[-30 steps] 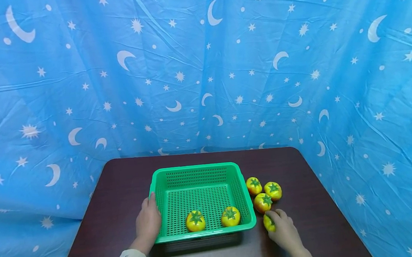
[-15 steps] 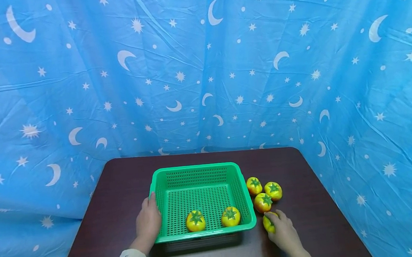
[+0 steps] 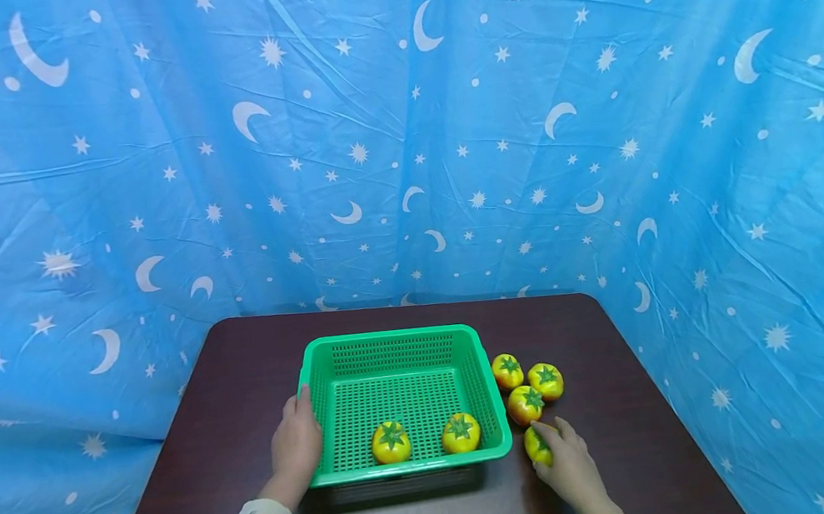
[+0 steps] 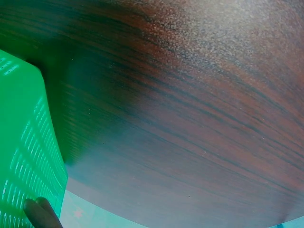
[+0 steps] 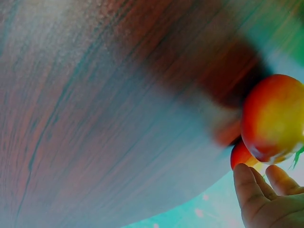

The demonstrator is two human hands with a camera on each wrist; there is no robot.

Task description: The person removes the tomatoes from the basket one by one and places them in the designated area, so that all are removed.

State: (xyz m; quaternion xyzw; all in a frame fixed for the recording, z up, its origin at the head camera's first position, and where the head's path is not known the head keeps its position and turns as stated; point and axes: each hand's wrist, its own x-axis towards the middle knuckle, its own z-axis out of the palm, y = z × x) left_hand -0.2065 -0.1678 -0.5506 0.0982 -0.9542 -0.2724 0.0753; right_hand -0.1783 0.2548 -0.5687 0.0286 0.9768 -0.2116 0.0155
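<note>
My left hand [image 3: 298, 443] grips the left rim of a green mesh basket [image 3: 407, 464], its fingertips [image 4: 35, 209] showing against the outer wall in the left wrist view. Inside, toward the front, sit two yellow tomatoes with green star-shaped tops, a left one [image 3: 390, 442] and a right one [image 3: 461, 433]. Right of the basket, my right hand [image 3: 572, 468] rests at another tomato [image 5: 273, 118]. Its fingers are spread and fairly straight, the tips right at the far upper side of the fruit; the thumb is outside the right wrist view.
Three more tomatoes lie in a cluster on the table beyond the right hand: a far one [image 3: 507, 371], a right one [image 3: 547, 382] and a near one [image 3: 526, 405]. The dark wooden table [image 3: 256, 349] stands against a blue curtain [image 3: 402, 166] with moons and stars.
The tomato at my right hand has shifted very slightly left, and the fingers over it are a little more spread, so more of it shows. My left hand and the basket have not moved.
</note>
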